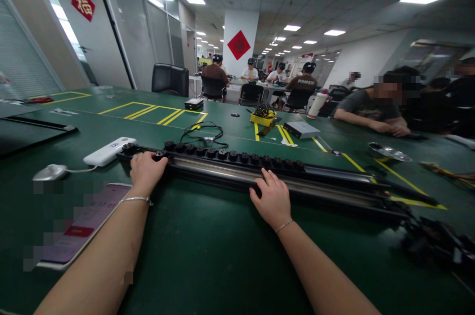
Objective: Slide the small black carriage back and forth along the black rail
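Note:
A long black tray (334,191) lies across the green table, with a silvery metal strip (218,168) running along it. Black round knob-like parts (233,156) stand in a row along its far side. My left hand (146,172) is at the tray's left end, fingers curled by a black round part (161,154) that sits against thumb and forefinger. The exact grip is partly hidden. Farther right, my right hand (273,197) rests its fingers, spread apart, on the near edge and metal strip, holding nothing.
Left of the tray lie a white power strip (109,152), a mouse (50,172) and a phone (85,228). Behind it are a black cable (202,134), a yellow box (262,118) and a grey box (301,130). A metal dish (389,152) and dark cables (438,246) lie right. A person (374,107) sits opposite.

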Available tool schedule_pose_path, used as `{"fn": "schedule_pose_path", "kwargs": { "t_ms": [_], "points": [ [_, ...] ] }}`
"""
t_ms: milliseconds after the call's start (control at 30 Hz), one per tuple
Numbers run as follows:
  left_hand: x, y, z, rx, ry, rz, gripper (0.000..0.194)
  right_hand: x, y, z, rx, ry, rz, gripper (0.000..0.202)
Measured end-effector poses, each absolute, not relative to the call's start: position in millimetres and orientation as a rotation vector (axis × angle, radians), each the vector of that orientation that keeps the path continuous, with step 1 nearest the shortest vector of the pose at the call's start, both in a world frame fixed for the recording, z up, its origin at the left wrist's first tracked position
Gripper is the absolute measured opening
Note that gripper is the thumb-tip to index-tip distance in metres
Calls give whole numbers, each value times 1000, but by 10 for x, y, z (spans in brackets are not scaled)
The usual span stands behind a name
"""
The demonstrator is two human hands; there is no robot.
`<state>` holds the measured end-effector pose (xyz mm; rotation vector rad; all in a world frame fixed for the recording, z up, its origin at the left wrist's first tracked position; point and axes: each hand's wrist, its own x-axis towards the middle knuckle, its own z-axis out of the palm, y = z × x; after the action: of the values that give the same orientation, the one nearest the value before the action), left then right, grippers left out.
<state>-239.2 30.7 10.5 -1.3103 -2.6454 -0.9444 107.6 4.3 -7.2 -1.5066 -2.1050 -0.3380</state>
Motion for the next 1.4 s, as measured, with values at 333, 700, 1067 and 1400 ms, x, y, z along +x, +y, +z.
{"fn": "schedule_pose_path", "kwargs": {
  "t_ms": [333,700,1067,1400],
  "points": [
    [-2383,311,107,-1367,-2610,-949,44,1076,39,-63,-1510,-2118,-339,19],
    [-2316,309,103,-1317,-2612,-929,41,1081,45,-77,-1508,-2117,-350,19],
    [-2251,331,92,-1370,-2553,-820,40,1080,47,-85,-1517,-2116,-358,19],
    [-2290,349,54,-1427,-2476,-828,41,1081,50,-81,-1506,-2113,-355,19]
  ]
}}
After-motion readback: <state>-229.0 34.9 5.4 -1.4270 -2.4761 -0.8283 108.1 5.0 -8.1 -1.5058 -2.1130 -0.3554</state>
